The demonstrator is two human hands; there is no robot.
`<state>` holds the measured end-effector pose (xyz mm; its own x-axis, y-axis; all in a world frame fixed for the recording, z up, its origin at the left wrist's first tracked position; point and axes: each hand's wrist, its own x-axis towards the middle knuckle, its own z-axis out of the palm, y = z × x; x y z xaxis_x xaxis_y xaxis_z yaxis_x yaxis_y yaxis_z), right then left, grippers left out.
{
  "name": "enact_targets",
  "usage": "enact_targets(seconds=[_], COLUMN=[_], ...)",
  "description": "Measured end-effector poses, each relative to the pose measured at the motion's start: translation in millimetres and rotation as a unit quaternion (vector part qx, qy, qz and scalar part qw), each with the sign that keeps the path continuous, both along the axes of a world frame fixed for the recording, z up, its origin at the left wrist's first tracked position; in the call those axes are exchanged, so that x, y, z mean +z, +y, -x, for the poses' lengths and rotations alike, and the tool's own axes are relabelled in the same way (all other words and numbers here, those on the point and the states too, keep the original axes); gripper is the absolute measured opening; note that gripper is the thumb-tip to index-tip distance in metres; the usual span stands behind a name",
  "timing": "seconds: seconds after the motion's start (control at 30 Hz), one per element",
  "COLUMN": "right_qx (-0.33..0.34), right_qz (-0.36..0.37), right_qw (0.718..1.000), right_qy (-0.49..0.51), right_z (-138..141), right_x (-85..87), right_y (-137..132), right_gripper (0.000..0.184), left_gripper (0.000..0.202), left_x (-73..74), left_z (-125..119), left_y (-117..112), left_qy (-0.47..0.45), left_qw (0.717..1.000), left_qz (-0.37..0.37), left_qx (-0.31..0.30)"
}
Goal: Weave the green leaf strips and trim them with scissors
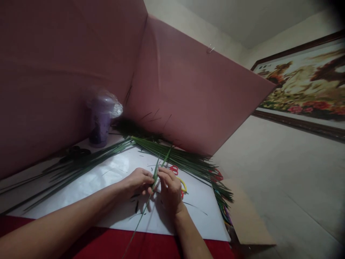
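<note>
Green leaf [156, 171], white sheet [199, 223] — red cloth [151, 248]

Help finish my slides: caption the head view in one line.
Left hand pinches a green leaf, right hand beside it, over a white sheet; more leaves behind.

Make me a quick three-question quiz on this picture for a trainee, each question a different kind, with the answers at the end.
1. What is the left hand pinching?
A) a pencil
B) a green leaf strip
C) a spoon

2. True or false: clear plastic covers the top of the purple container.

3. Fill in: the cloth along the near edge of the white sheet is coloured ____.

Key: 1. B; 2. True; 3. red
</note>
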<state>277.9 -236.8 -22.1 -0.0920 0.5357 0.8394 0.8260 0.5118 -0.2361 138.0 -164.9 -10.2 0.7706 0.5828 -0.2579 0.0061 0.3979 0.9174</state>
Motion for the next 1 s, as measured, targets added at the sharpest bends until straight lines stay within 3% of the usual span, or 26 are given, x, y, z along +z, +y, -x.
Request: enact_targets(seconds=[0.47,0.73,0.9,1.0], right_qx=[-0.028,-0.002,-0.057,-0.055], right_qz=[0.039,0.049,0.025,0.024], right_qw=[0.996,0.998,0.993,0.991], right_qy=[-0.08,-0.051,-0.1,-0.121], right_z=[-16.0,-16.9,-10.8,-6.7], right_x=[-4.8,-3.6,-2.0,0.2], right_y=[6.8,5.6,5.6,3.7], right_gripper=[0.028,0.029,0.034,0.03], left_gripper=[0.008,0.009,0.008,0.006], left_x=[-1.1,0.6,-3.4,-2.9], left_z=[1.7,0.8,-0.7,-1.4], left_y=[-4.2,-2.9,-3.1,-3.9], left_qy=[-0.009,0.01,0.036,0.039], left_qw=[0.998,0.999,0.997,0.996], left_qz=[-0.025,-0.025,-0.053,-0.065], left_qx=[-0.049,-0.046,-0.043,-0.037])
